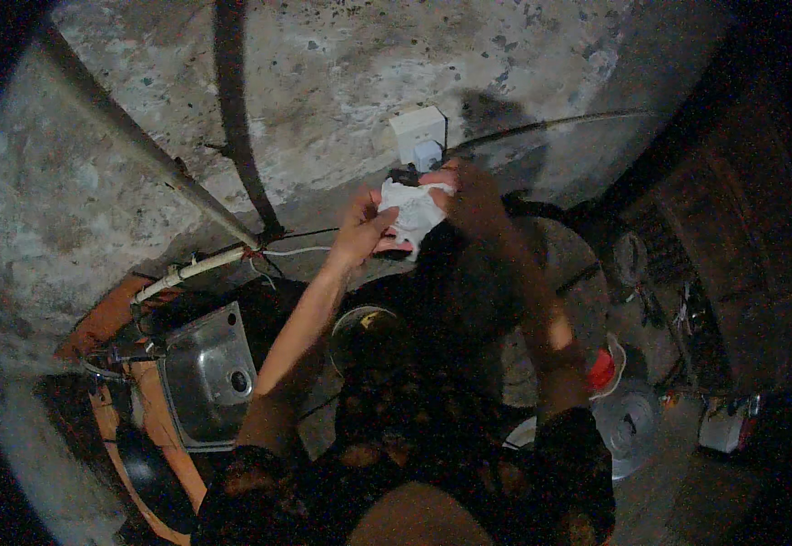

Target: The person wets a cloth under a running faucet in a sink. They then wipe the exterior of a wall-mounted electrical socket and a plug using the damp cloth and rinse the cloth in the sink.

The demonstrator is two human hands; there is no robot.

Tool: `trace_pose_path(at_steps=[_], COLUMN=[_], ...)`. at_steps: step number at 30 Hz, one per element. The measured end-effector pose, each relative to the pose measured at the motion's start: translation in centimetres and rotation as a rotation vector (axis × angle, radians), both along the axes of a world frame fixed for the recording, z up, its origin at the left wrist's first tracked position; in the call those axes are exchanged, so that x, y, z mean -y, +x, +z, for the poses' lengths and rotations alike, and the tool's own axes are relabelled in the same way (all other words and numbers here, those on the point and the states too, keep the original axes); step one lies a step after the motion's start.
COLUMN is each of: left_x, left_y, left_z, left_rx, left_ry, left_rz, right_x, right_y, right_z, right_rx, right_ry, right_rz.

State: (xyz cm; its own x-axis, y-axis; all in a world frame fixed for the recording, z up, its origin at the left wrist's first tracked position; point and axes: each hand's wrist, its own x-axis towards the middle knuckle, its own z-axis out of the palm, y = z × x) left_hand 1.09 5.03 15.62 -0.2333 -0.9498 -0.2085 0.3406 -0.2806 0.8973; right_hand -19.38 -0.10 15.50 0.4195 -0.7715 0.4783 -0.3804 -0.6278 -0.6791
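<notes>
Out in front of me, close to the wall, both my hands hold a crumpled white sheet (411, 209). The dim light does not show whether it is cloth, paper or thin plastic. My left hand (366, 231) grips its left edge, thumb on top and fingers behind. At its upper right, my right hand (461, 193) pinches it; shadow hides most of those fingers. A small dark piece (403, 175) shows at the sheet's top edge, and a bit of pink is visible below it. Just beyond sits a white wall socket (419, 124) with a pale plug (428, 153) in it.
At the left is a steel sink (209, 373) in an orange-edged counter, with a dark pan (152, 478) nearby. A pale pipe (155, 173) slants along the stained wall. On the right are a metal lid (628, 423), a red item (601, 371) and a dark rack with utensils (684, 314).
</notes>
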Motion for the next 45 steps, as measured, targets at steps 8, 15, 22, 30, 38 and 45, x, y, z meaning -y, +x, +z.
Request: trace_pose_path(at_steps=[8,15,22,30,38,45], left_x=[-0.3,7.4,11.2,10.0,11.3,9.4], left_y=[0.1,-2.7,-4.9,-5.0,-4.4,-2.7], left_z=[-2.8,2.0,1.4,-5.9,-3.2,-8.5], left_rx=[-0.392,0.938,1.190,0.813,0.586,0.882], left_ry=[0.229,-0.884,-1.092,-0.759,-0.746,-0.631], left_rz=[0.145,0.741,0.809,0.931,0.882,0.744], right_x=[-6.4,-7.4,-8.8,-10.9,-11.2,-12.2], right_y=[3.6,-2.2,-3.1,-4.0,-4.3,-3.0], right_z=[0.2,-8.3,-10.8,-12.1,-14.2,-11.5], right_rx=[0.152,0.343,0.014,0.155,0.174,0.295], right_ry=[-0.206,0.477,0.325,0.582,0.441,0.763], right_rz=[0.038,-0.355,-0.319,-0.326,-0.253,-0.310])
